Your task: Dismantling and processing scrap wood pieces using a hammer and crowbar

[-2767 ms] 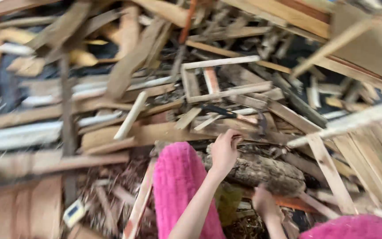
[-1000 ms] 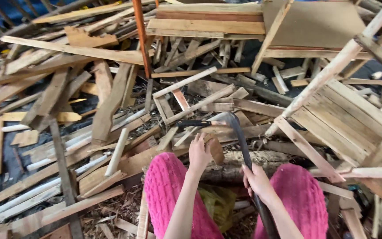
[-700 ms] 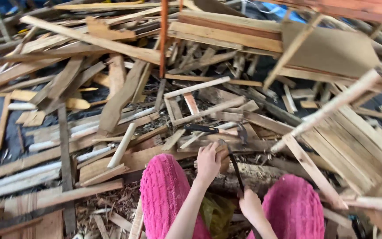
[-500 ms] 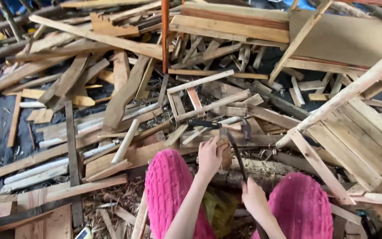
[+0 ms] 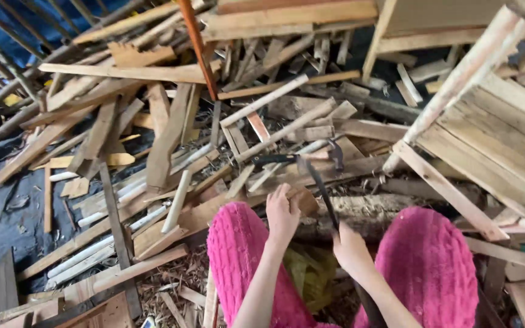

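Gripping 1 wood block (image 5: 302, 199) w/ left hand (image 5: 282, 214), right hand (image 5: 349, 248) 1 blade (image 5: 318, 185).

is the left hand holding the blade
No, the left hand grips a small wood block on the log; the right hand holds the blade.

No packages, labels, signs or screens show anywhere in the frame, from the upper left to the lower right; nothing printed or boxed appears among what the head camera sees
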